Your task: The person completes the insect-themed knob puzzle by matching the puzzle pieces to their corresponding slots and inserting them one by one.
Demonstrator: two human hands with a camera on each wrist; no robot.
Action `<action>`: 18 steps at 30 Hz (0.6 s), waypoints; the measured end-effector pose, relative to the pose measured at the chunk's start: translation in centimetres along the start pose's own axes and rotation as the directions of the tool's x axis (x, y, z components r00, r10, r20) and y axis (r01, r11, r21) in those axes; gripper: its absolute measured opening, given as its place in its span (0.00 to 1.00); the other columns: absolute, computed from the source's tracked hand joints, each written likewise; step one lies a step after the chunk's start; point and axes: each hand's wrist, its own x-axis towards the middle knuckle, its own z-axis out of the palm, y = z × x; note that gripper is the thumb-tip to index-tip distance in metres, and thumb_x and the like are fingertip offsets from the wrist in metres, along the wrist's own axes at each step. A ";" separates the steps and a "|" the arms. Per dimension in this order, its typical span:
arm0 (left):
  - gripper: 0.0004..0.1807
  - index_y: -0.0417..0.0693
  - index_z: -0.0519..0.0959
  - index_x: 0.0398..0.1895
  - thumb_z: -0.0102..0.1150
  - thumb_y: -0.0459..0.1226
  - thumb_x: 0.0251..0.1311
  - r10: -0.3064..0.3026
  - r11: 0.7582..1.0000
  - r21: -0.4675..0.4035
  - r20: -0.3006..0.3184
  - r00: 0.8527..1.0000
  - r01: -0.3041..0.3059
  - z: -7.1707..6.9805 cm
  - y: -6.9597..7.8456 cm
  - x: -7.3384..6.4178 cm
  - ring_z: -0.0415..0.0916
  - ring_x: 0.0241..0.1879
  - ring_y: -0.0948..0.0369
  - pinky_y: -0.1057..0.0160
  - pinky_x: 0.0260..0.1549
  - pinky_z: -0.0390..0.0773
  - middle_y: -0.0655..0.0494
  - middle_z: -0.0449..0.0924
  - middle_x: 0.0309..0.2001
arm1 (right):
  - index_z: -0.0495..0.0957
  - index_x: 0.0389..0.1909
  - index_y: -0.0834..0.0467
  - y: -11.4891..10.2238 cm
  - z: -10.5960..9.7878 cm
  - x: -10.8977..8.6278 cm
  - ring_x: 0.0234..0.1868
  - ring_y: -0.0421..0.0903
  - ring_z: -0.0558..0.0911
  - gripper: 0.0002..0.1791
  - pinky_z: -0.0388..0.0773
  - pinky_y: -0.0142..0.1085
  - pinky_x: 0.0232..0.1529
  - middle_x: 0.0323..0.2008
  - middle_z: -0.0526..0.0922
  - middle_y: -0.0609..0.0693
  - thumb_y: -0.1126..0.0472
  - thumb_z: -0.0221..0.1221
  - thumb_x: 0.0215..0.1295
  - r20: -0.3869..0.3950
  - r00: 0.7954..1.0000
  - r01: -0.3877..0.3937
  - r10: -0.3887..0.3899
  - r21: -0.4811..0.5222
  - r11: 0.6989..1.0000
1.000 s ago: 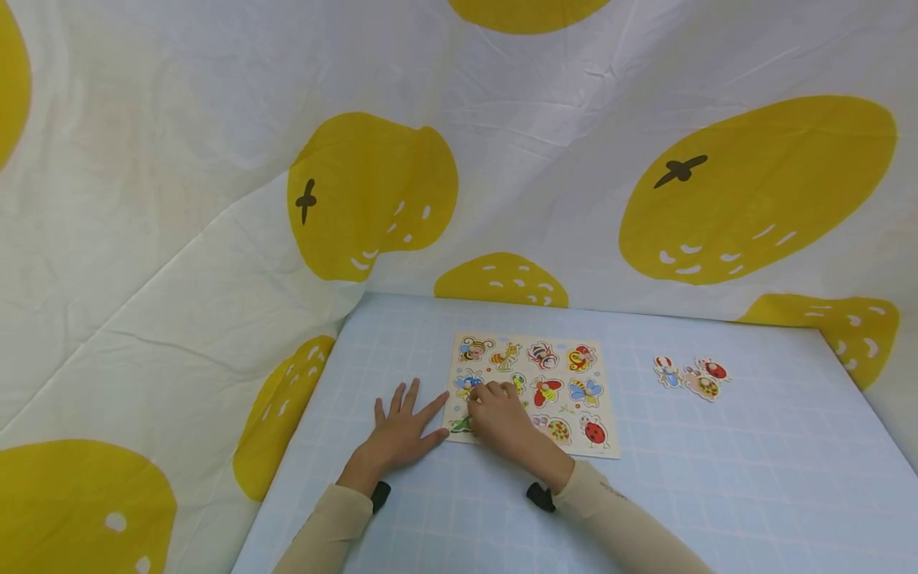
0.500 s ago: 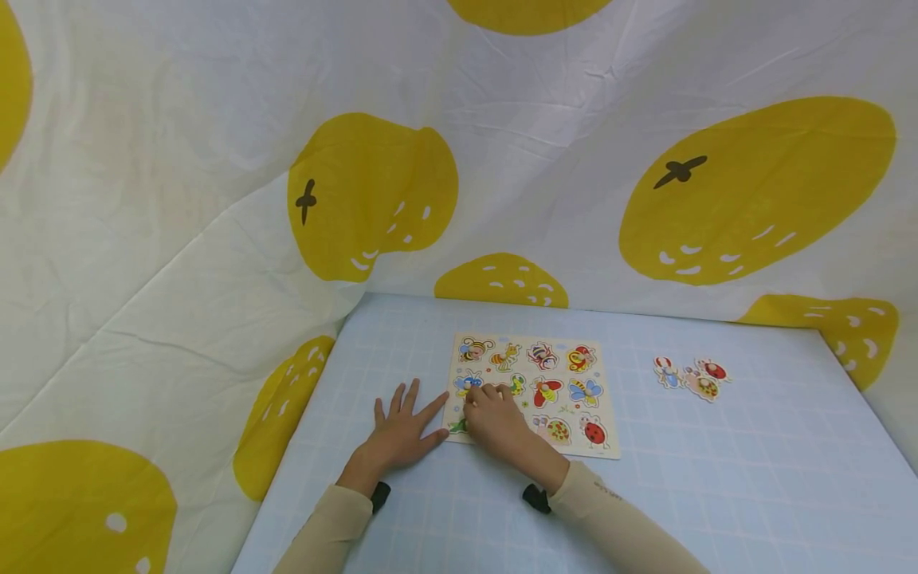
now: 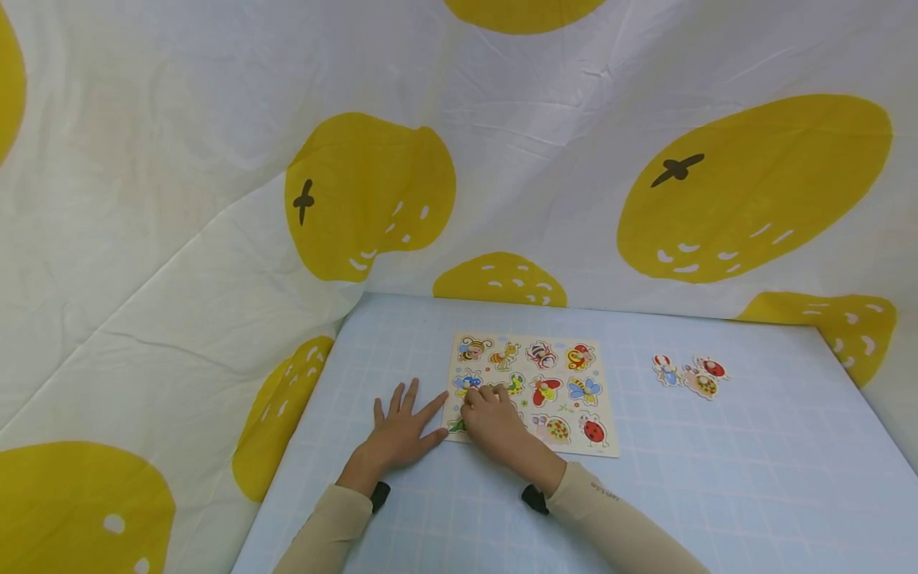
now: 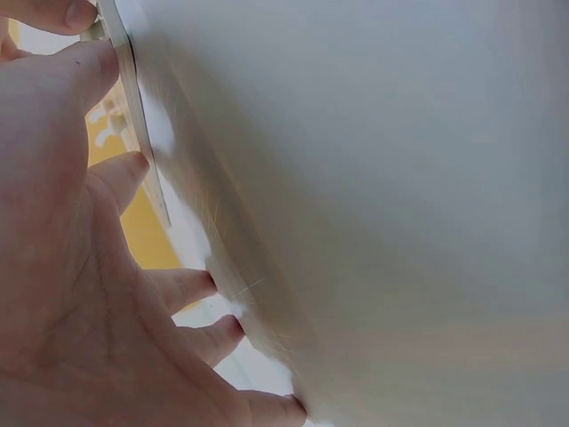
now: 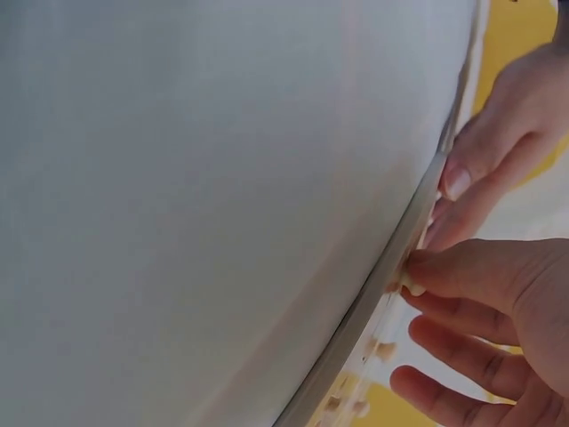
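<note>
A wooden knob puzzle board (image 3: 566, 414) with colourful insect pieces lies flat on the table. My left hand (image 3: 397, 434) rests palm down beside it, fingers spread, with thumb and index fingertip at the board's left edge. Over the lower left of the board, my right hand (image 3: 495, 422) pinches a small knob (image 5: 412, 285) between thumb and index finger. This knob appears to belong to the green puzzle piece (image 3: 457, 426) in the lower left corner, mostly hidden under the hand. A blue-winged insect piece (image 3: 466, 384) sits just above the right hand's fingers.
Several loose pieces lie to the right of the board: a blue beetle (image 3: 667, 371), a snail-like spotted piece (image 3: 701, 384) and a red ladybird (image 3: 712, 367). A white curtain (image 3: 531, 199) with yellow fruit prints hangs behind and left of the table (image 3: 774, 462).
My right hand has shifted slightly left over the lower left of the board, uncovering more of the blue insect and caterpillar pieces. The left hand has stayed in place.
</note>
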 end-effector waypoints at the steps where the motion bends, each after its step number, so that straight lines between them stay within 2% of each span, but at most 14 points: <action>1: 0.38 0.77 0.54 0.78 0.45 0.67 0.67 0.001 1.000 -0.004 -0.003 1.000 -0.001 0.0 0.0 0.0 0.33 0.76 0.38 0.25 0.64 0.37 0.42 0.38 0.80 | 0.87 0.42 0.57 0.0 0.0 0.0 0.50 0.53 0.78 0.08 0.73 0.51 0.54 0.46 0.81 0.51 0.60 0.64 0.67 0.000 1.000 -0.001 0.001 -0.006 1.000; 18: 0.38 0.76 0.55 0.78 0.47 0.66 0.67 0.002 1.000 -0.017 -0.008 1.000 -0.002 -0.3 0.2 -0.2 0.33 0.76 0.38 0.25 0.64 0.36 0.42 0.38 0.80 | 0.88 0.39 0.55 0.6 -0.4 -0.3 0.48 0.52 0.80 0.08 0.75 0.51 0.53 0.46 0.83 0.50 0.57 0.68 0.62 -0.055 0.998 -0.033 0.038 0.079 0.996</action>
